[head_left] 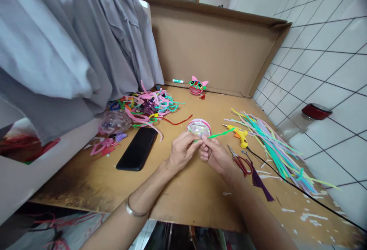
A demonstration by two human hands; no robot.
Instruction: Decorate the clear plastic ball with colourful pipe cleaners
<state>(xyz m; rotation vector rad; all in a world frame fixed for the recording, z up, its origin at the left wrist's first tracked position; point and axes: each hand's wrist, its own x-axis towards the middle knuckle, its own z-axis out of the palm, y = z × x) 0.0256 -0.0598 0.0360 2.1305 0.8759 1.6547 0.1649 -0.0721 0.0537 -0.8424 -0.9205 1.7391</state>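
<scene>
Over the middle of the table, my left hand [183, 148] and my right hand [213, 151] meet fingertip to fingertip. Both pinch a bright green pipe cleaner [222, 133], whose free end sticks out to the right. Just beyond my fingers is a small round piece with a pink-and-white rim and a shiny clear inside [198, 126]; whether my fingers touch it I cannot tell. To the right of my right hand lie a yellow hot glue gun [241, 134] and red-handled scissors [243, 164].
A black phone [137, 148] lies left of my hands, before a heap of coloured pipe cleaners [151, 103]. More pipe cleaners [275, 143] and a purple tassel [260, 185] lie right, near the black cord [301, 192]. A finished animal-face figure [197, 85] stands by the cardboard wall [206, 47].
</scene>
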